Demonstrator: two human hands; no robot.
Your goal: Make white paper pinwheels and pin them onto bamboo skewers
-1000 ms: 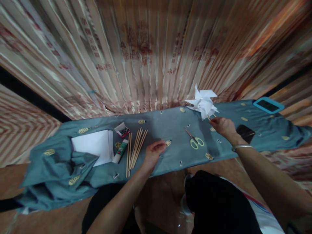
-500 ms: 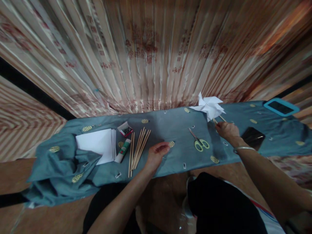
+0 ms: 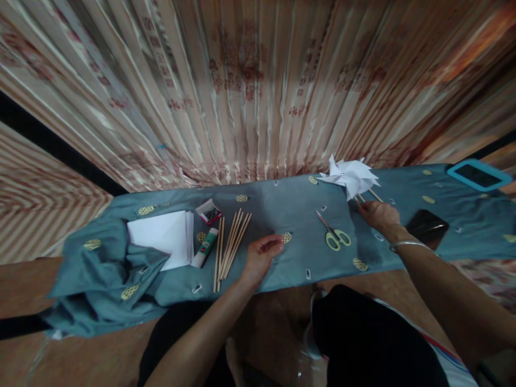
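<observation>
A white paper pinwheel is at the table's back edge, its blades overlapping more white paper blades behind it. My right hand is closed on the pinwheel's thin wooden stick, just below the blades. A second stick sticks out beside it. My left hand rests over the cloth near the middle, fingers loosely curved and a little apart from the thumb, with nothing seen in them. Between the hands lie scissors with light green handles. Left of my left hand are several wooden sticks.
A green and white glue stick, a small open box of dark pins and a stack of white paper lie at left. A dark flat packet and a blue-framed device are at right. Bunched cloth covers the left end.
My right hand and the pinwheel have moved slightly right, and more overlapping blades show. The whole view has shifted a little. My left hand has hardly moved.
</observation>
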